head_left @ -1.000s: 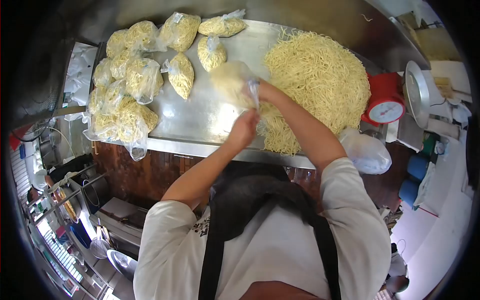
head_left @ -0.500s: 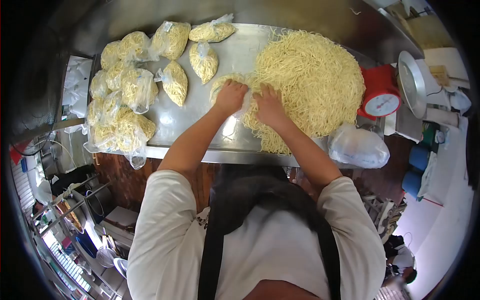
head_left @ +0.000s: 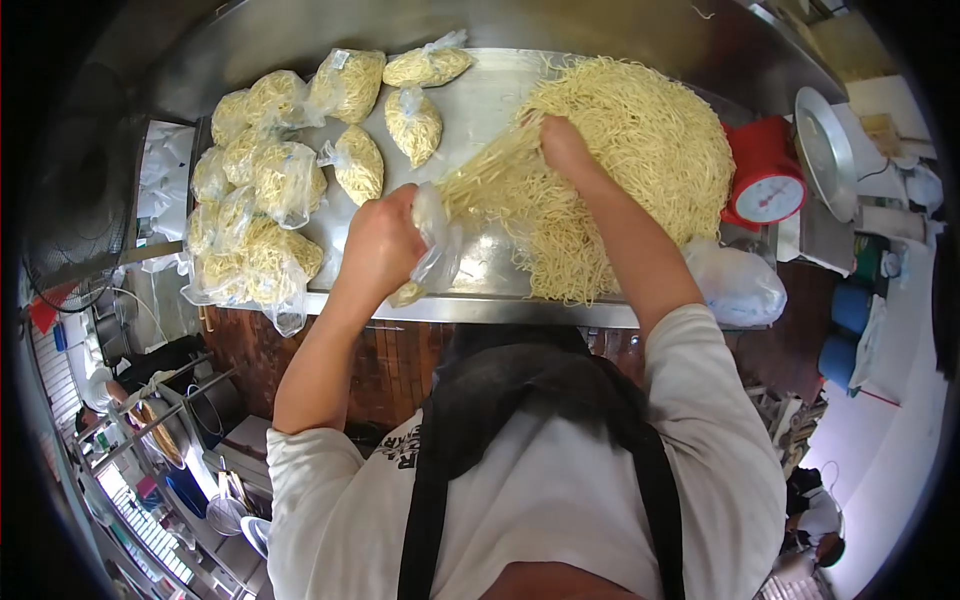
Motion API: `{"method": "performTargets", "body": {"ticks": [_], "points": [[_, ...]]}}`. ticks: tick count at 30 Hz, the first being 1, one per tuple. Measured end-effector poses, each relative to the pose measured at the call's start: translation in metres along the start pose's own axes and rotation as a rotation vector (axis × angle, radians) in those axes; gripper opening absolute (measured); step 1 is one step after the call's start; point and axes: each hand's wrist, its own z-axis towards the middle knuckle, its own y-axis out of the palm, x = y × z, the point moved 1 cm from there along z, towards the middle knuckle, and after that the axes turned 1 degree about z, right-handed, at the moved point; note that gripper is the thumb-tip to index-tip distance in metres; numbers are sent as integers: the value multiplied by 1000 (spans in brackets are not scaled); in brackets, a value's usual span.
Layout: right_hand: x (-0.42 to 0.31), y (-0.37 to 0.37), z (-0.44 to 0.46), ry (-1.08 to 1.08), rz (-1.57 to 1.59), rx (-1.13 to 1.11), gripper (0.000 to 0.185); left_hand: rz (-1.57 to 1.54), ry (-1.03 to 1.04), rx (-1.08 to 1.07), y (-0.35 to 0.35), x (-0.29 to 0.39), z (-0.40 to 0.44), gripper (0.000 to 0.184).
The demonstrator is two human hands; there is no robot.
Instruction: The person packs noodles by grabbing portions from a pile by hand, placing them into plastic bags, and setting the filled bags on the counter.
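Observation:
My left hand (head_left: 388, 238) is closed around a clear plastic bag (head_left: 432, 225) near the front edge of the metal table (head_left: 478, 80). A few noodles show below that fist. Strands of pale yellow noodles (head_left: 485, 178) stretch from the bag's mouth up to my right hand (head_left: 566, 146). That hand is closed on noodles at the left side of a large loose noodle pile (head_left: 640, 150); its fingertips are partly hidden among strands. To the left lie filled bags of noodles (head_left: 360, 165), several of them heaped together.
Right of the pile stands a red dial scale (head_left: 768, 180) with a round metal pan (head_left: 826, 150). A bundle of clear plastic bags (head_left: 735, 285) rests at the table's front right corner. A metal wall rises behind the table. Another person (head_left: 815, 520) is at the lower right.
My left hand has moved left and toward me, lifting the bag. My right hand has shifted up and slightly right, drawing noodles out between the two hands.

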Motion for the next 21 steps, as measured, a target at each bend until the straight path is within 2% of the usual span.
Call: {"method": "performTargets", "body": {"ticks": [1,3,4,5,8,9,10,11,14,15,17,18,19,20,21], "points": [[19,1,3,114,6,55,16,42,3,22,-5,4,-4,19],[79,-5,-3,323,-3,128,19,-219,-2,147,-20,-5,-17,22],[115,-14,-7,417,-17,146,24,-253,-31,144,-30,-3,-23,26],[134,-33,-5,449,-12,86,26,-287,-59,143,-39,-1,-29,30],[139,-99,7,439,-54,-55,35,-153,109,332,4,-45,-30,34],[135,-116,12,401,3,-178,35,-56,169,237,7,-40,-24,40],[130,-129,13,367,61,-307,35,-81,166,281,26,-53,-18,40],[123,-144,13,335,119,-433,36,-107,167,325,55,-74,-14,40],[63,-193,14,85,34,-456,39,146,1,242,119,-113,-18,45],[56,-189,19,98,-97,-468,41,79,-60,293,129,-116,-24,46],[4,-160,2,124,-131,-193,39,-52,-187,379,142,-112,-48,48],[-25,-128,-12,127,63,-99,34,-90,-210,380,144,-98,-61,48],[-46,-90,-24,40,34,-224,42,-128,-233,382,145,-77,-75,49],[-90,-54,-36,22,-338,-340,56,-164,-258,387,147,-64,-81,50],[-107,-15,-54,-41,-261,-358,65,-197,-317,394,157,-64,-81,46]]}}
